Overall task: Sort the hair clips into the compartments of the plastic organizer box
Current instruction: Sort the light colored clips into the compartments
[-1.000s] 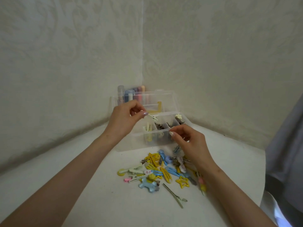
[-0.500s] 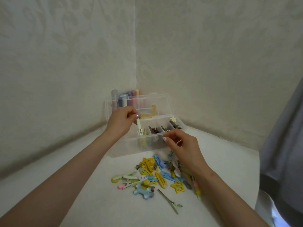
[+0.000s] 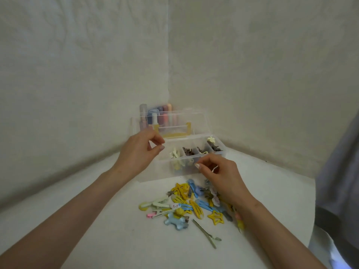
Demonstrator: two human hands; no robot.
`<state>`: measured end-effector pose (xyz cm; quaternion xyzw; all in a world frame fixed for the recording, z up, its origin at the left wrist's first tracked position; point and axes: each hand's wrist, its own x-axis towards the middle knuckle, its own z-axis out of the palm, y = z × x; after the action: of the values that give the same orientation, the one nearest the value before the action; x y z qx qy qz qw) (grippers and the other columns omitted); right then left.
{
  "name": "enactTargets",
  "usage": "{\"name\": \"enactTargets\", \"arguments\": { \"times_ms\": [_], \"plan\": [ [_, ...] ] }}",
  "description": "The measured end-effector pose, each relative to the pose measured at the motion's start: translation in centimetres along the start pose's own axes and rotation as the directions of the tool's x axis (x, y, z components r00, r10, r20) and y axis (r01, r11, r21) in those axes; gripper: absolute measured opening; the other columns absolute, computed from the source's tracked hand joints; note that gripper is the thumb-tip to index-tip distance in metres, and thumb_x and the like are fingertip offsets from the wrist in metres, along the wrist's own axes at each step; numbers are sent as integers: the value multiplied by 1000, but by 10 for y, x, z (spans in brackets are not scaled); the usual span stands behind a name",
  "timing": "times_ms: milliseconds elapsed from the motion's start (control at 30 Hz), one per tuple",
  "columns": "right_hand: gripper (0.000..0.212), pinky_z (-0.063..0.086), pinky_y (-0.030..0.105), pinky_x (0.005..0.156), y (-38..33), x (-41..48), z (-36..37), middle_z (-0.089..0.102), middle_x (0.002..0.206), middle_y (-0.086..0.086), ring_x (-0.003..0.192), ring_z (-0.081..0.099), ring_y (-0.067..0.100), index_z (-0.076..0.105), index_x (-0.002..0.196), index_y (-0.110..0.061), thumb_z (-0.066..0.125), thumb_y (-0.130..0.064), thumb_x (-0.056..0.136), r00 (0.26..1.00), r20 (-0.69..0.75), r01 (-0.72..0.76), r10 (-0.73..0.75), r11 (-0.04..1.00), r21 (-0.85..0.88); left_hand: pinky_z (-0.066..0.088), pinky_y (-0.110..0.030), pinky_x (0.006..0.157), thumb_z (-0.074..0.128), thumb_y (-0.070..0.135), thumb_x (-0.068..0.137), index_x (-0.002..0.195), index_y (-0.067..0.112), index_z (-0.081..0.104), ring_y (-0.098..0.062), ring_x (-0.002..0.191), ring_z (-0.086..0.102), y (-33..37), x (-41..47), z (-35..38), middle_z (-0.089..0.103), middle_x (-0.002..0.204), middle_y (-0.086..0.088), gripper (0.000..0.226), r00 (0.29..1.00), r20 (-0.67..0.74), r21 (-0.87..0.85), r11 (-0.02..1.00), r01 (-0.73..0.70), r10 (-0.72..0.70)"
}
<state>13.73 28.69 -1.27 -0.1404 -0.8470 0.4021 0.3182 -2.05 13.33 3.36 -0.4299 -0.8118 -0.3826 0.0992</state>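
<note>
item: small white clip (image 3: 214, 169), pinched between thumb and curled fingers of right hand (image 3: 223, 177), centre frame, just in front of organizer box (image 3: 161, 172). likely target: cream-clip compartment (image 3: 175, 154), up and left of it (clip's long axis mostly hidden). left hand (image 3: 140, 153): nearer that compartment, loosely curled, nothing held. unsorted pile (image 3: 194, 204): lower centre.
</note>
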Motion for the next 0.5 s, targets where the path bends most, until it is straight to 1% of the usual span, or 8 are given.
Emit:
{"name": "enactTargets", "arguments": {
  "times_ms": [67,133,167,233,300,367,433,500],
  "plan": [
    [5,40,10,60,0,0,1,65,74,-9,65,52,0,69,82,-16,65,-16,85,1000,10,14,-14,1000,-24,42,-24,68,67,16,81,82,27,59,-5,64,51,-2,-11,-5,58,82,16,14,1000,17,-7,1000,-9,9],
    [5,39,10,61,0,-1,2,64,74,-10,68,54,1,69,81,-19,66,-16,84,999,28,34,-32,997,-63,42,-22,68,68,16,81,81,29,58,-4,65,51,-3,-19,-8,60,84,13,16,999,28,0,1000,-15,15],
    [7,39,10,62,0,-2,3,64,75,-11,71,54,2,69,81,-21,66,-16,84,997,49,56,-51,994,-94,42,-21,68,68,16,81,81,29,58,-4,66,52,-4,-22,-9,61,85,13,16,999,33,2,1000,-16,16],
    [7,41,16,68,0,-4,7,62,77,-13,78,53,5,68,82,-23,66,-17,83,984,125,146,-126,975,-169,44,-23,69,68,17,81,82,29,59,-3,68,52,-6,-27,-8,60,84,15,16,999,43,1,1000,-19,19],
    [4,42,21,73,1,-5,13,62,79,-13,82,52,7,69,82,-24,65,-24,82,954,214,257,-212,942,-217,46,-29,72,68,17,81,83,30,59,-4,70,52,-7,-30,-8,59,84,18,16,998,49,3,999,-39,39],
    [11,41,24,75,1,-5,19,62,80,-12,82,51,11,68,82,-25,61,-34,81,929,265,326,-259,912,-249,47,-32,74,67,18,81,84,30,59,-5,71,52,-7,-31,-9,59,85,17,15,997,59,7,998,-58,57],
    [17,42,27,75,1,-4,22,62,81,-11,82,49,11,68,85,-28,59,-41,81,910,291,375,-295,886,-274,47,-32,74,65,19,83,85,29,59,-4,71,52,-6,-31,-10,60,87,14,12,996,72,2,998,-60,60],
    [19,43,31,76,0,-4,24,61,85,-11,84,49,12,69,91,-30,59,-42,80,884,338,427,-323,853,-299,47,-30,74,65,19,83,85,29,59,-4,71,52,-5,-29,-11,62,88,12,11,995,76,-6,998,-61,62]
  ]
}}
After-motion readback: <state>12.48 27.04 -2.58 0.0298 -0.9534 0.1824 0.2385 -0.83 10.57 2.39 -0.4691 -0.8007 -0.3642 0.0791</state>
